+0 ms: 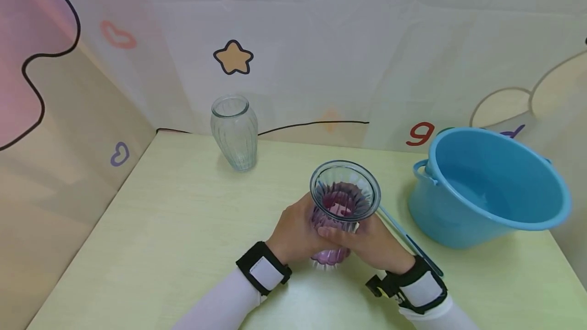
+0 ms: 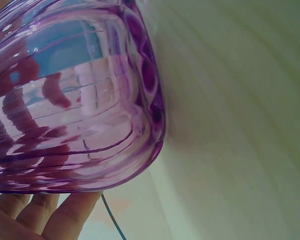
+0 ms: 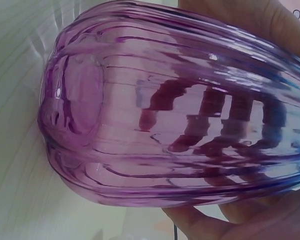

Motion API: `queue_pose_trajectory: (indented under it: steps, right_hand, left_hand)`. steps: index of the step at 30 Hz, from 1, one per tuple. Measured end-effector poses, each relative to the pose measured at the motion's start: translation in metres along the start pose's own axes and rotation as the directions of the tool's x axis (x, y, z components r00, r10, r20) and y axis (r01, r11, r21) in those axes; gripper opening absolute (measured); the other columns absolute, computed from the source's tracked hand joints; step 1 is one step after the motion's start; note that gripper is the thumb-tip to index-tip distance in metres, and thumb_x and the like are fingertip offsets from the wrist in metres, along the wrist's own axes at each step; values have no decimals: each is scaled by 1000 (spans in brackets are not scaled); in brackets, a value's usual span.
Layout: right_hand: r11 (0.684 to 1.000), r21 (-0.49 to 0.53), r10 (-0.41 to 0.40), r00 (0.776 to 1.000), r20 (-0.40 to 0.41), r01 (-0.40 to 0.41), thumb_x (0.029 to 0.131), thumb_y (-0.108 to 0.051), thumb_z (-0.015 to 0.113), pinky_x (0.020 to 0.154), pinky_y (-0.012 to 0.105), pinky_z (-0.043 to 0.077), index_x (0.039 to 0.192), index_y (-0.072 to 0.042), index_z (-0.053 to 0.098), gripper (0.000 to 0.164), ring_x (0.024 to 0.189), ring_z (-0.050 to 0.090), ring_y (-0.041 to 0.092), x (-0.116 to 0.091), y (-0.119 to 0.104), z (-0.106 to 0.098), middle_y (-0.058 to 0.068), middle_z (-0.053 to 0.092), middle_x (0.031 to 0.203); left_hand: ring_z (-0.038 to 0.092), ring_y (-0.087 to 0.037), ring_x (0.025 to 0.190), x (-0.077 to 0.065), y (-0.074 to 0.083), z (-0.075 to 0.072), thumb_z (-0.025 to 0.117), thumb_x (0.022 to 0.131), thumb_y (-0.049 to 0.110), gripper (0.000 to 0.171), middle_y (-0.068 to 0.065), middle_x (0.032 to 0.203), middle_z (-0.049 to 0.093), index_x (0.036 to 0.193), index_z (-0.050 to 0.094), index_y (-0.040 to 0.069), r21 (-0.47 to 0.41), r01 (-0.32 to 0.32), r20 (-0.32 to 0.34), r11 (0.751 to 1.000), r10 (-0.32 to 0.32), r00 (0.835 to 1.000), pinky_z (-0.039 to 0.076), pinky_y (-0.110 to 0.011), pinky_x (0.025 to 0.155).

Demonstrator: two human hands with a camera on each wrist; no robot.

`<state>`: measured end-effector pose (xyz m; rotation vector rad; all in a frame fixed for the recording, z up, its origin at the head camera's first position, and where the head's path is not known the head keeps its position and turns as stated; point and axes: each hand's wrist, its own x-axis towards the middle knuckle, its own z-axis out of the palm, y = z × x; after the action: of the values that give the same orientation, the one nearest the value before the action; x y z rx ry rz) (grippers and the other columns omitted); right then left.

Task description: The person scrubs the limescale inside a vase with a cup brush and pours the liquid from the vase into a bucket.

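Observation:
Both hands grip a ribbed glass vase (image 1: 331, 257) from its two sides, over the near middle of the table. Purple tints its lower part, and the flared rim looks clear to bluish. My left hand (image 1: 295, 230) wraps the left side; my right hand (image 1: 379, 244) holds the right, its thumb lying across the front. In the left wrist view, the purple base of the vase (image 2: 100, 125) shows close to the tabletop, with fingers (image 2: 72, 215) curled at the side. The right wrist view has the vase (image 3: 120, 100) tinted purple at the base and blue toward the neck.
A clear ribbed glass vase (image 1: 236, 139) stands upright at the back left of the pale table (image 1: 192, 208). On the right is a large light-blue bucket (image 1: 458, 218) with a handle. A thin blue stick (image 1: 409, 240) lies beside my right wrist. A decorated sheet (image 1: 298, 50) hangs behind.

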<state>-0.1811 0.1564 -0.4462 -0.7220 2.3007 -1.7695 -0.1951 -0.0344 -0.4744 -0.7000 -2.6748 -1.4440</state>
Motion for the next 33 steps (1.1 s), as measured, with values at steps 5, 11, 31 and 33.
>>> queue_pose_trajectory:
  steps: [5,11,31,33]
  right_hand:
    - [1000,-20,-4,1000,-4,4,92,-15,74,108,70,43,151,-9,31,73,136,49,46,0,0,-1,21,49,147]
    - [1000,-25,-3,1000,-14,3,92,-16,76,109,70,43,150,-13,35,71,135,52,42,2,-1,1,17,53,145]
    - [976,-218,-22,982,-190,-21,85,-28,86,101,53,54,142,-18,47,70,122,64,26,-1,-13,4,5,65,133]
    - [983,-186,-34,980,-196,-3,85,-24,86,102,50,53,143,-17,47,70,122,64,23,0,-13,1,3,64,133]
  left_hand:
    - [68,-16,119,1,0,0,93,71,40,81,4,129,70,139,51,24,0,-10,1,1000,10,1000,56,-39,101]
    - [67,-16,120,1,0,-2,93,72,40,80,2,129,70,138,52,24,-9,-6,6,1000,6,1000,56,-39,102]
    - [62,-11,124,4,7,-12,97,65,30,96,12,131,65,143,40,36,-188,45,127,981,-21,992,51,-36,107]
    - [63,-12,121,3,10,-10,97,66,34,97,9,132,64,144,39,33,-165,63,124,984,-43,991,53,-37,105]
